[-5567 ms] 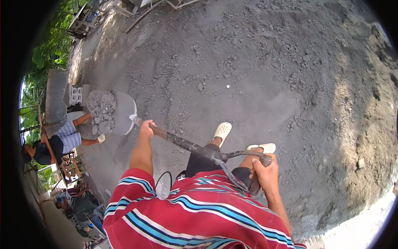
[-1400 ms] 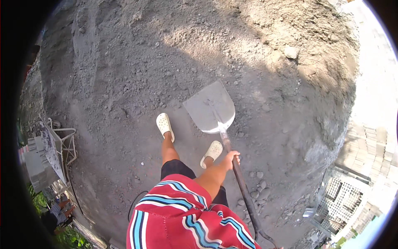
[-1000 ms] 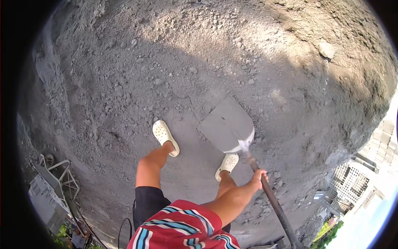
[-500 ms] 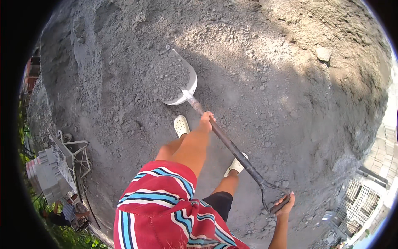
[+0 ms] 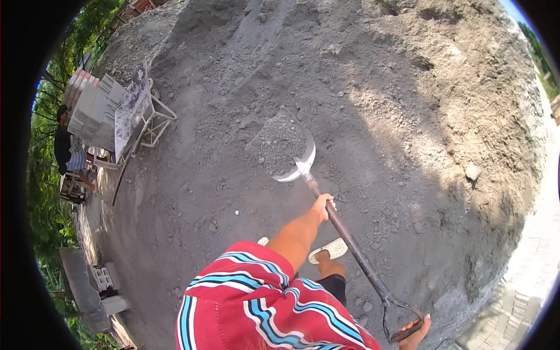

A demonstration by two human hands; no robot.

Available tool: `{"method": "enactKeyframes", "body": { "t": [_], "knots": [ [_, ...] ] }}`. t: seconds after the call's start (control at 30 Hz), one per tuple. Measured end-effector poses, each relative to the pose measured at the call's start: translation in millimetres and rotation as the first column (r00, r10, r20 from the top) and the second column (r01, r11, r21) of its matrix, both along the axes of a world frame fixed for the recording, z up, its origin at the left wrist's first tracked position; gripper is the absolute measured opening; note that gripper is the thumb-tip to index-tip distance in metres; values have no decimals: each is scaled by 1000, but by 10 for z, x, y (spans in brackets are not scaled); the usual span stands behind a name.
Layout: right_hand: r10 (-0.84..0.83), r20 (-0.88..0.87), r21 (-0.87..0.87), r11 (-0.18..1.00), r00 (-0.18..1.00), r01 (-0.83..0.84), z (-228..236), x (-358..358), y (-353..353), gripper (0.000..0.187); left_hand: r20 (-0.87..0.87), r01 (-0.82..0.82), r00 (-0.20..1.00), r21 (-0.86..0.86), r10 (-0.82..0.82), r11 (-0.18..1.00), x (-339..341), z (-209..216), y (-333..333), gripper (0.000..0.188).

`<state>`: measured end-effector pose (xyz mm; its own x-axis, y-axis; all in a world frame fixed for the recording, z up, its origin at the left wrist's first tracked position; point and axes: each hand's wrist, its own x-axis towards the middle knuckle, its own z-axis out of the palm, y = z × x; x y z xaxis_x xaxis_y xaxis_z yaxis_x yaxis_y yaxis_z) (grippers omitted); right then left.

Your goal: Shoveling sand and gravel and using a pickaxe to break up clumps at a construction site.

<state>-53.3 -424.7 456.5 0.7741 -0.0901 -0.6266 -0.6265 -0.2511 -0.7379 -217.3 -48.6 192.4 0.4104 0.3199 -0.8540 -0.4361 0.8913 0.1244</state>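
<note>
L fingers (image 5: 331, 202) fwd, rnd shovel shaft (image 5: 356, 247) | R fingers (image 5: 426, 321) out rt, @ D-grip (image 5: 402, 334)

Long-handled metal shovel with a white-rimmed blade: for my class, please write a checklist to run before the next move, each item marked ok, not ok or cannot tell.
1. Left hand closed around the dark round shaft: ok.
2. Right hand on the dark D-shaped end handle: ok.
3. Grey lumpy rubble resting on the white-rimmed metal blade: ok.
4. Blade apart from the grey dusty ground: cannot tell from above.
5. Both feet fully visible: not ok; the cream perforated right clog shows, the cream left clog only partly.
6. Co-worker in a dark top apart from the blade: ok, far left.
</note>
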Motion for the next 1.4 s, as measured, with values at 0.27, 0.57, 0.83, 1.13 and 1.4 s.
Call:
{"method": "enactKeyframes", "body": {
  "t": [0.27,0.57,0.83,1.13,1.4],
  "knots": [
    [485,-233,-69,856,843,-512,722,-533,316,32,-79,-418,907,-278,413,865,-2171,72,-1379,16],
    [949,-287,356,234,133,-904,-482,-2786,2214,37,-491,-897,268,185,829,400,-6191,1110,-2346,12],
    [987,37,239,-162,-158,-957,755,-3989,2402,35,-553,-907,380,-62,742,418,-7121,651,-2649,12],
    [859,272,-87,471,434,-878,1627,-1603,1575,37,-200,-378,922,-297,330,877,-3140,108,-916,19],
    [224,140,396,880,965,-262,801,-834,-54,44,-99,109,989,6,-108,994,-437,610,449,18]
  ]
}}
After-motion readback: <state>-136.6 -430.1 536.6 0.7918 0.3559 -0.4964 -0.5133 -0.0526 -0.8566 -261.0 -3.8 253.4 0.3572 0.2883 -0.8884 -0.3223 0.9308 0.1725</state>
